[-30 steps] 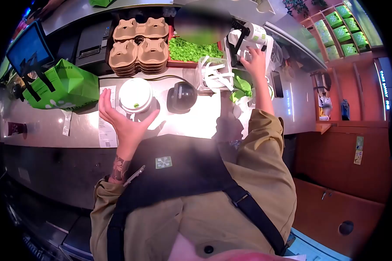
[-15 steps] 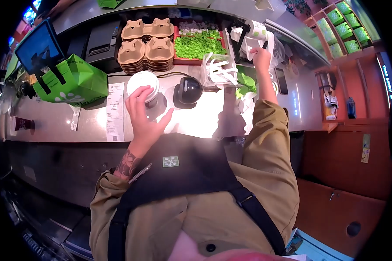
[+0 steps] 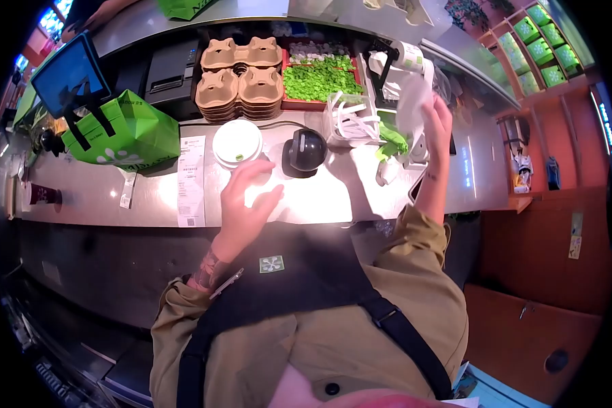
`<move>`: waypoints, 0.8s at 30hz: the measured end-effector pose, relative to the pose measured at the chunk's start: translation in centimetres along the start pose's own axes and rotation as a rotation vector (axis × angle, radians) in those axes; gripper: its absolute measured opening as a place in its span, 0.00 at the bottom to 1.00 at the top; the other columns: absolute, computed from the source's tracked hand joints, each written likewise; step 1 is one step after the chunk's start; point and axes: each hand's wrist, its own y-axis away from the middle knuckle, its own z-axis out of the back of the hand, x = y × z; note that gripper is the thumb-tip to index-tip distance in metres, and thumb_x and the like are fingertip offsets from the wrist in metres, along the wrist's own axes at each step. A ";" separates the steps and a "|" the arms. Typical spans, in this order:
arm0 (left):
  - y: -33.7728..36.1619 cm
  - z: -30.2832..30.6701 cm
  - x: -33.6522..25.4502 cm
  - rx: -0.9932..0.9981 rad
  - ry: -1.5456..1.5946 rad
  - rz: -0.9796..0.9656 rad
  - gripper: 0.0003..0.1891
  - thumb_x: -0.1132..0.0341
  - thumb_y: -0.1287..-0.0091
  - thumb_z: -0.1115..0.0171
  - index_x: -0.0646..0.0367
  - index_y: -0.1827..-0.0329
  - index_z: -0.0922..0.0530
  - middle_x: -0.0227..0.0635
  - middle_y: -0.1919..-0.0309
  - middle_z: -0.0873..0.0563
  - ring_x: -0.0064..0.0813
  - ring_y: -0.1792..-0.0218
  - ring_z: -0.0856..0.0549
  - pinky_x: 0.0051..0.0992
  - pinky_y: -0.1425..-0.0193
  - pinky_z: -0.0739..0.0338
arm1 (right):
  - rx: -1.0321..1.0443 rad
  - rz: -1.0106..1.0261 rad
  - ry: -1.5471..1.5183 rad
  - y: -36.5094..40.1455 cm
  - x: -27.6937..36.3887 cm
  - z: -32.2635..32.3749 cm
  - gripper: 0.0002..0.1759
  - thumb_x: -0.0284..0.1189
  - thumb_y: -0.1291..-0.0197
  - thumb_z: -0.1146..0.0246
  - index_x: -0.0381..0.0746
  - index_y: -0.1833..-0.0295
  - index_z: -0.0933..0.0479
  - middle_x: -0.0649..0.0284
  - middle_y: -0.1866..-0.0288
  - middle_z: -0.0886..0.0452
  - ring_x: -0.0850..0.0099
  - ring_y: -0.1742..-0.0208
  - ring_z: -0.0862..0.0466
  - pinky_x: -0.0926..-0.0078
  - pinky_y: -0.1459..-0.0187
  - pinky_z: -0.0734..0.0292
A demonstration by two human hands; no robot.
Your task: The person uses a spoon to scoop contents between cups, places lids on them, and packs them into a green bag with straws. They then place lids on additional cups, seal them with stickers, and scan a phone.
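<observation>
A cup with a white lid [image 3: 238, 141] stands upright on the counter, a small green mark on its lid edge. My left hand [image 3: 246, 207] is just in front of it, fingers apart and holding nothing. A black domed device [image 3: 307, 151] sits to the right of the cup. My right hand [image 3: 439, 129] is raised at the right, fingers closed on a white label [image 3: 411, 102] that is blurred by motion. Behind the label is a label roll [image 3: 409, 54] with green print on a black holder.
Stacked cardboard cup carriers [image 3: 239, 78] and a red tray of green packets [image 3: 323, 78] line the back. A clear bin of white strips [image 3: 352, 121] stands beside them. At left are a green bag [image 3: 126, 132], a tablet [image 3: 71, 75] and a long receipt [image 3: 191, 180] on the metal counter [image 3: 149, 204].
My left hand has let go of the cup's lid and drawn back toward me. My right hand has come away from the label roll, to the right and nearer, with the white label.
</observation>
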 end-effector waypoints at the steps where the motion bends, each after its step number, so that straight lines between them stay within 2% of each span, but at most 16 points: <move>1: -0.4 0.2 -0.2 0.044 0.078 0.022 0.29 0.71 0.48 0.27 0.60 0.41 0.25 0.38 0.44 0.22 0.34 0.44 0.23 0.31 0.42 0.26 | 0.115 -0.165 -0.208 1.6 2.3 -1.1 0.16 0.26 0.41 0.40 0.32 0.48 0.24 0.65 0.58 0.19 0.79 0.58 0.20 0.82 0.56 0.25; 2: -1.0 -0.1 -1.7 0.078 0.218 0.037 0.35 0.70 0.48 0.25 0.59 0.36 0.30 0.38 0.39 0.25 0.33 0.41 0.24 0.31 0.40 0.27 | 0.001 -0.229 -0.216 4.2 5.7 -4.5 0.19 0.25 0.45 0.38 0.32 0.47 0.24 0.64 0.56 0.19 0.77 0.58 0.19 0.80 0.56 0.23; 4: -1.5 0.0 -2.9 0.241 0.320 0.010 0.49 0.66 0.50 0.22 0.58 0.26 0.44 0.37 0.30 0.34 0.33 0.35 0.28 0.32 0.38 0.28 | 0.324 -0.309 -0.260 5.9 6.5 -7.1 0.21 0.28 0.46 0.35 0.33 0.46 0.24 0.61 0.54 0.19 0.72 0.54 0.19 0.76 0.52 0.24; 5: -1.7 -0.5 -3.7 0.204 0.486 0.027 0.41 0.64 0.48 0.22 0.61 0.31 0.34 0.38 0.36 0.27 0.30 0.39 0.24 0.29 0.40 0.27 | 0.532 -0.297 -0.286 6.4 7.3 -8.8 0.22 0.29 0.45 0.34 0.33 0.45 0.24 0.60 0.53 0.19 0.69 0.51 0.19 0.72 0.48 0.25; 7: -0.5 0.2 -3.1 0.219 0.343 0.268 0.28 0.65 0.44 0.24 0.64 0.42 0.24 0.38 0.51 0.16 0.27 0.51 0.17 0.26 0.47 0.23 | 1.026 -0.142 -0.067 4.3 11.0 -12.3 0.19 0.31 0.41 0.37 0.33 0.47 0.24 0.57 0.52 0.18 0.68 0.48 0.21 0.70 0.44 0.29; 10: -0.1 2.4 -4.4 -0.026 0.373 0.139 0.11 0.67 0.37 0.31 0.66 0.56 0.18 0.35 0.72 0.14 0.24 0.69 0.15 0.23 0.62 0.23 | 1.005 0.123 -0.314 0.0 13.8 -15.3 0.14 0.31 0.32 0.46 0.33 0.50 0.22 0.56 0.50 0.18 0.69 0.47 0.20 0.70 0.46 0.26; 11: 0.4 3.1 -4.4 -0.070 0.361 0.145 0.10 0.68 0.36 0.33 0.66 0.57 0.18 0.35 0.72 0.14 0.23 0.70 0.16 0.23 0.63 0.23 | 0.863 0.032 -0.205 -2.8 14.8 -14.8 0.13 0.31 0.32 0.46 0.35 0.51 0.21 0.57 0.51 0.17 0.71 0.49 0.19 0.72 0.46 0.24; 12: 1.1 4.0 -4.2 -0.112 0.352 0.155 0.09 0.69 0.35 0.34 0.66 0.57 0.18 0.35 0.72 0.14 0.23 0.70 0.16 0.23 0.64 0.24 | 0.560 0.297 0.025 -5.4 16.0 -16.0 0.13 0.34 0.35 0.40 0.37 0.52 0.20 0.60 0.53 0.16 0.72 0.52 0.18 0.74 0.49 0.24; 13: 1.8 4.9 -4.0 -0.153 0.345 0.164 0.08 0.69 0.34 0.36 0.66 0.58 0.18 0.35 0.72 0.15 0.22 0.70 0.16 0.22 0.64 0.24 | 0.424 0.094 0.236 -9.5 15.9 -15.5 0.17 0.38 0.39 0.36 0.37 0.51 0.20 0.63 0.55 0.15 0.73 0.56 0.17 0.74 0.52 0.23; 14: 2.6 5.6 -3.7 -0.156 0.296 0.134 0.07 0.71 0.31 0.40 0.65 0.57 0.18 0.35 0.72 0.15 0.21 0.71 0.18 0.21 0.65 0.25 | 0.240 0.462 0.421 -14.0 15.2 -15.8 0.20 0.40 0.43 0.33 0.37 0.51 0.20 0.62 0.55 0.15 0.72 0.55 0.16 0.71 0.55 0.22; 15: 3.3 6.2 -3.6 -0.191 0.246 0.135 0.07 0.70 0.31 0.40 0.66 0.57 0.18 0.35 0.72 0.15 0.21 0.70 0.18 0.21 0.64 0.25 | 0.162 0.529 0.679 -17.0 15.6 -16.1 0.26 0.39 0.48 0.28 0.35 0.48 0.23 0.58 0.55 0.17 0.65 0.53 0.16 0.72 0.53 0.21; 17: 5.0 7.5 -3.4 -0.257 0.146 0.145 0.08 0.70 0.30 0.42 0.66 0.55 0.19 0.34 0.71 0.15 0.20 0.69 0.19 0.21 0.63 0.26 | 0.335 0.465 1.225 -23.2 15.3 -15.8 0.35 0.39 0.59 0.23 0.36 0.45 0.25 0.52 0.53 0.18 0.57 0.52 0.17 0.66 0.51 0.21; 18: 6.2 8.2 -3.1 -0.297 0.213 0.253 0.09 0.70 0.29 0.43 0.67 0.56 0.19 0.34 0.68 0.15 0.18 0.66 0.19 0.20 0.61 0.26 | 0.365 0.393 1.369 -23.8 15.1 -17.1 0.37 0.38 0.62 0.22 0.37 0.44 0.26 0.51 0.53 0.18 0.55 0.51 0.17 0.65 0.50 0.21; 20: 8.0 9.3 -2.4 -0.428 0.270 0.279 0.09 0.71 0.27 0.45 0.67 0.53 0.20 0.32 0.62 0.16 0.16 0.61 0.20 0.18 0.56 0.26 | 0.420 0.256 1.658 -24.3 14.7 -19.8 0.43 0.37 0.69 0.21 0.38 0.42 0.27 0.48 0.52 0.19 0.51 0.50 0.19 0.61 0.48 0.22; 23: 10.6 10.7 -1.4 -0.621 0.371 0.308 0.10 0.71 0.26 0.48 0.67 0.48 0.23 0.32 0.56 0.16 0.17 0.57 0.20 0.18 0.52 0.27 | 0.431 0.410 1.496 -24.1 13.1 -20.3 0.50 0.37 0.73 0.19 0.40 0.37 0.30 0.47 0.49 0.19 0.50 0.47 0.20 0.59 0.45 0.23; 24: 11.1 11.2 -1.3 -0.667 0.341 0.302 0.10 0.71 0.25 0.48 0.67 0.48 0.23 0.33 0.56 0.16 0.17 0.57 0.20 0.18 0.51 0.27 | 0.516 0.439 1.418 -26.0 12.2 -19.2 0.50 0.38 0.71 0.20 0.40 0.35 0.30 0.46 0.45 0.20 0.50 0.44 0.21 0.59 0.43 0.24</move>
